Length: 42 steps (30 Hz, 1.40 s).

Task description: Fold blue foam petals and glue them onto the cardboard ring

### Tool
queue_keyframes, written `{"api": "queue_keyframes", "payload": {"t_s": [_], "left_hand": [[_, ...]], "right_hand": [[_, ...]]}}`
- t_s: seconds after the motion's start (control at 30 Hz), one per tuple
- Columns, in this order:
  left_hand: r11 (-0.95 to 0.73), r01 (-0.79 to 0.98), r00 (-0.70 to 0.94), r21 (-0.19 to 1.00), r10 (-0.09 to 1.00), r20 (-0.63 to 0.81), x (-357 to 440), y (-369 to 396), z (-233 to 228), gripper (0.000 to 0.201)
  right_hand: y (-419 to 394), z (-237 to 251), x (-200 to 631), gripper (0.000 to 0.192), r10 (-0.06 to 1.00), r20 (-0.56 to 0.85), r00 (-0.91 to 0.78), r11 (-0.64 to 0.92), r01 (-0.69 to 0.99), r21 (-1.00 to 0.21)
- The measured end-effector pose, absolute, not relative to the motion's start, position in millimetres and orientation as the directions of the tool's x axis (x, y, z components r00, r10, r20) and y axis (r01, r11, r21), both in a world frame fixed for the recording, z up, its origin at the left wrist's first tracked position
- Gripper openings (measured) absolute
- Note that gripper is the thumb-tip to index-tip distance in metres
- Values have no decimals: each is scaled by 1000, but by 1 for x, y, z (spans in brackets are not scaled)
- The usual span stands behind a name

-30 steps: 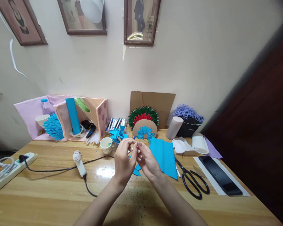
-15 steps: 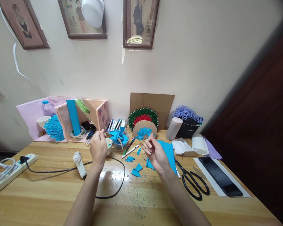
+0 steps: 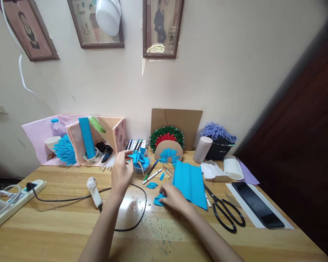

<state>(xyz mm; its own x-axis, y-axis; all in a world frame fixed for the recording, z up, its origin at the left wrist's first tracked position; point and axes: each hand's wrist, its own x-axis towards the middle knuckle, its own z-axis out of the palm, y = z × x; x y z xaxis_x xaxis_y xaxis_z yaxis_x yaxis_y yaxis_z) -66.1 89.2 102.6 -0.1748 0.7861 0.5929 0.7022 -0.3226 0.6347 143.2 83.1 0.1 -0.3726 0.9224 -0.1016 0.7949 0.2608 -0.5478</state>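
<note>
My left hand point(image 3: 122, 174) is raised beside a clear bowl point(image 3: 142, 169) of blue paper scraps point(image 3: 139, 158). Its index finger and thumb are apart, and I see nothing between them. The paper cup behind this hand is mostly hidden. Down on the table, my right hand point(image 3: 173, 197) has its fingertips closed over a cut blue paper piece point(image 3: 159, 201). Next to that hand lies a folded blue paper sheet point(image 3: 190, 185). Small blue paper petals point(image 3: 152, 185) lie just beyond. A cardboard disc point(image 3: 177, 147) with blue petals point(image 3: 168, 155) leans at the back.
Black-handled scissors point(image 3: 225, 211) and a phone point(image 3: 258, 203) lie at the right. At the left are a white glue gun point(image 3: 94, 192), its black cord point(image 3: 144, 203) and a power strip point(image 3: 38, 186). Markers point(image 3: 152, 176) lie mid-table. A fabric-covered box point(image 3: 118, 134) stands behind.
My right hand has come down from the air onto the cut blue paper pieces. My left hand has shifted slightly right, and its finger and thumb have parted.
</note>
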Motion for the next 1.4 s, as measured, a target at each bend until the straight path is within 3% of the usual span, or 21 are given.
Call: {"api": "queue_keyframes", "payload": {"t_s": [0.33,0.5,0.7,0.8,0.87,0.97,1.1,1.4], "left_hand": [[-377,647,19,662,877,480,-48,90,94,17],[-371,635,35,678,890,454,-44,87,97,21],[-343,651,24,677,901,433,-48,82,103,22],[-348,654,50,672,906,421,-46,79,105,23],[-365,636,73,680,906,418,-40,77,106,25],[-398,565,90,723,900,426,-24,72,106,27],[-364,416,126,833,931,344,-5,64,100,25],[-155,147,131,977,982,136,0,67,90,27]], "right_hand": [[83,-7,151,11,915,-70,-397,281,754,-594],[81,-10,150,30,868,-45,-495,358,684,-636],[81,-13,150,15,846,-105,-523,336,676,-656],[85,2,151,10,875,-44,-483,279,575,-769],[89,21,151,11,912,33,-409,221,422,-879],[91,56,150,20,944,140,-298,211,221,-952],[86,86,149,22,928,222,-299,250,59,-966],[72,91,163,15,923,287,-257,339,190,-921]]}}
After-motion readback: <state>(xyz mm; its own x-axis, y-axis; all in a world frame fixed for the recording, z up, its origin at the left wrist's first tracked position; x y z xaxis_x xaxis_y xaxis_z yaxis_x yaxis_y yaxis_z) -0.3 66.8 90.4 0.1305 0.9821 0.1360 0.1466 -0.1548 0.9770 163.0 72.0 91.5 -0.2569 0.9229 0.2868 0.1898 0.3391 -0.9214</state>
